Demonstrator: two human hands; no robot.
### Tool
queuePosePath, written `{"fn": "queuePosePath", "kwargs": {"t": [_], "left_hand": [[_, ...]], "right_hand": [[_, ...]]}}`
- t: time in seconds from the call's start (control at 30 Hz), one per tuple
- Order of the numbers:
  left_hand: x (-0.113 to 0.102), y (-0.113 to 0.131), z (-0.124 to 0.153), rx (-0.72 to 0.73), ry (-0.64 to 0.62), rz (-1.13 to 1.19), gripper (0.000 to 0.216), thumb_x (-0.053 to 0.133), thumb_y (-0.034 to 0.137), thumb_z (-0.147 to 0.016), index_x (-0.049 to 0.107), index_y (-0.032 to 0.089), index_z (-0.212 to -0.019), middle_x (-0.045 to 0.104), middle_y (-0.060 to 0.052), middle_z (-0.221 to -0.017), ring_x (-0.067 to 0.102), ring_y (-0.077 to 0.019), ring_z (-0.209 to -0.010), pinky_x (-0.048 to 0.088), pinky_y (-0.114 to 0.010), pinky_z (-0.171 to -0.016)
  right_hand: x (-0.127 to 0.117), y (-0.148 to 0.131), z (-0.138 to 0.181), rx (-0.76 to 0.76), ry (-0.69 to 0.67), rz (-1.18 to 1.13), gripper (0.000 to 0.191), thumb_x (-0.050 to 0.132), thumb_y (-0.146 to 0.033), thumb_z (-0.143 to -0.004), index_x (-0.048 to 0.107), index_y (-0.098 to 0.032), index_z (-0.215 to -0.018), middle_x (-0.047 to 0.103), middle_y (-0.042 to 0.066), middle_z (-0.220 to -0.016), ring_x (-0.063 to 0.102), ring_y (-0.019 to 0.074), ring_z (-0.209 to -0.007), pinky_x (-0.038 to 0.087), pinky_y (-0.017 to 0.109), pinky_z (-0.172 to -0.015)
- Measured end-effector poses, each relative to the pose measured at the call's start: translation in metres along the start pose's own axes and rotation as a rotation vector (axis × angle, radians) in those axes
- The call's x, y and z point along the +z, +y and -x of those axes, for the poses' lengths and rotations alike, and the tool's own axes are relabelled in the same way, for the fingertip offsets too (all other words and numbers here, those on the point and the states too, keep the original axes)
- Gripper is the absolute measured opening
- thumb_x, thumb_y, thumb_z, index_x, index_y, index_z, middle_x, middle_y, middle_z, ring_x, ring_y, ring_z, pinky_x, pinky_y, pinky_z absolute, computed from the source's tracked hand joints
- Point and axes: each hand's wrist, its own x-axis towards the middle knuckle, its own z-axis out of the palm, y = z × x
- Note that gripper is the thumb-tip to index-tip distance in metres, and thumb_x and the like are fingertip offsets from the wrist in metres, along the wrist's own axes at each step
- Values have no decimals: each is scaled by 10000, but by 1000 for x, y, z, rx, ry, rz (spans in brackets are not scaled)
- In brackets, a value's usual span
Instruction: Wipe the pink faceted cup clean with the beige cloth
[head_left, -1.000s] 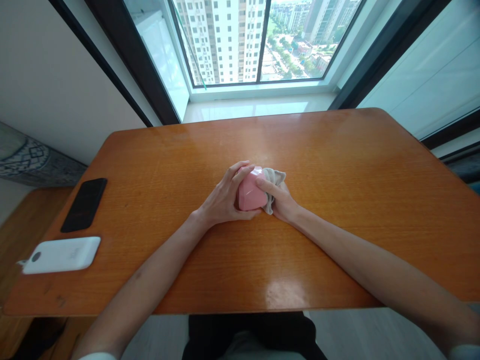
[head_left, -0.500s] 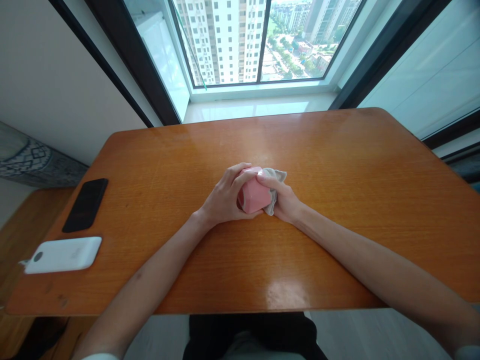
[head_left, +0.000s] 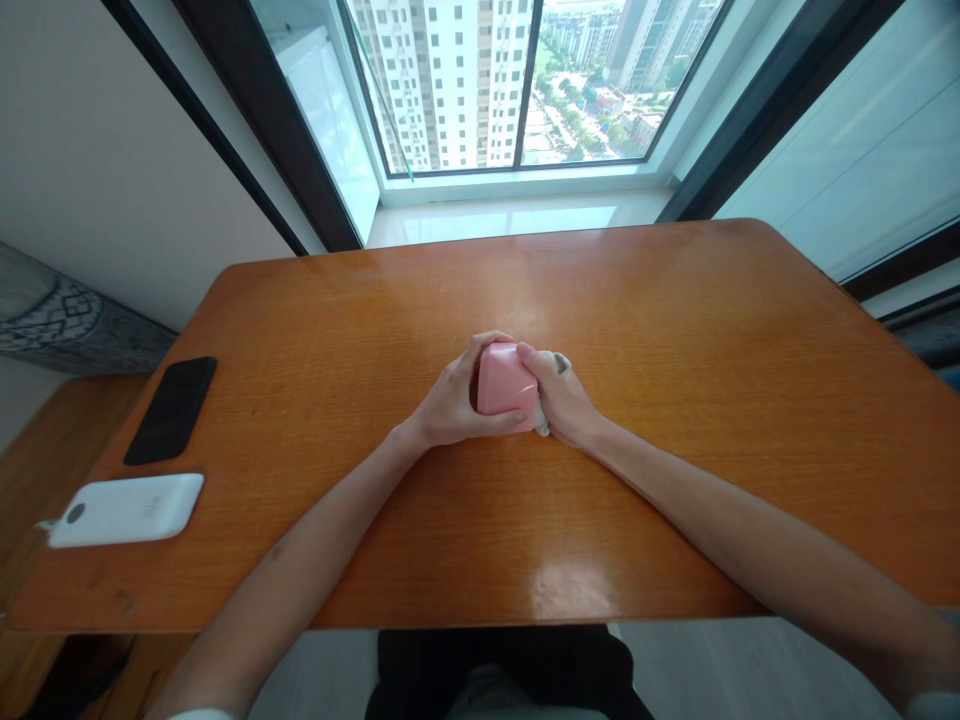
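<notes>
A smooth, glossy pink object with squarish sides and rounded corners [head_left: 502, 378] is held up over the middle of the table; its exact kind I cannot make out. My left hand [head_left: 454, 402] wraps round its left side, fingers over the far edge and thumb along the near edge. On the right, my right hand [head_left: 564, 408] is closed round a light grey cloth [head_left: 562, 362] and presses it against the object's right side. That thumb rests on the pink surface. Most of the cloth is hidden by the right hand, with small folds showing above and below it.
A black phone [head_left: 172, 410] lies on the wooden table [head_left: 660, 320] at the left. Nearer to me is a white oblong device [head_left: 127, 510] with a short cord or tab at its left end. Beyond the table's far edge is a window [head_left: 517, 100].
The pink object has been turned in my hands, so a flat face now shows upward. My left thumb has come up onto its near side. Less of the cloth shows around my right hand.
</notes>
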Motion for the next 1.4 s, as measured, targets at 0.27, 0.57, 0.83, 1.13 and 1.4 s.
{"fn": "queuePosePath", "kwargs": {"t": [0.27, 0.57, 0.83, 1.13, 1.4], "left_hand": [[-5, -4, 1, -174, -114, 282, 833, 862, 615, -809, 519, 238, -1466, 686, -122, -1362, 701, -320, -1190, 588, -398, -984], [-5, -9, 1, -85, -151, 341, 795, 837, 589, -849, 522, 237, -1489, 658, -140, -1451, 656, -362, -1320, 525, -474, -1131], [-1, -10, 6, -69, -113, 296, 874, 874, 607, -790, 488, 241, -1484, 670, -144, -1390, 696, -344, -1214, 581, -453, -1023], [0, -12, 8, 88, -3, 41, 989, 935, 517, -696, 433, 270, -1511, 636, -120, -1344, 678, -272, -1071, 585, -428, -943], [1, -11, 4, 433, 17, -412, 1093, 934, 576, -750, 328, 277, -1609, 487, -201, -1534, 510, -392, -1436, 506, -601, -1188]], "right_hand": [[-7, 4, 6, -254, -176, 281, 758, 645, -868, -848, 395, -229, -526, 361, -60, -454, 295, 55, -413, 225, 224, -390], [-16, 6, -4, -976, -283, 757, 715, 604, -776, -961, 582, -190, -552, 573, 5, -517, 478, 112, -497, 366, 276, -551], [-20, 11, -4, -691, -359, 730, 812, 447, -887, -954, 631, -187, -584, 569, 18, -548, 461, 118, -514, 351, 285, -551], [-11, 2, 3, -71, -242, 235, 855, 355, -1014, -854, 510, -220, -577, 459, -14, -455, 390, 91, -389, 273, 237, -366], [-6, 0, -11, 259, -216, -269, 850, 450, -1049, -773, 620, -218, -730, 601, 15, -557, 606, 158, -543, 462, 235, -450]]}}
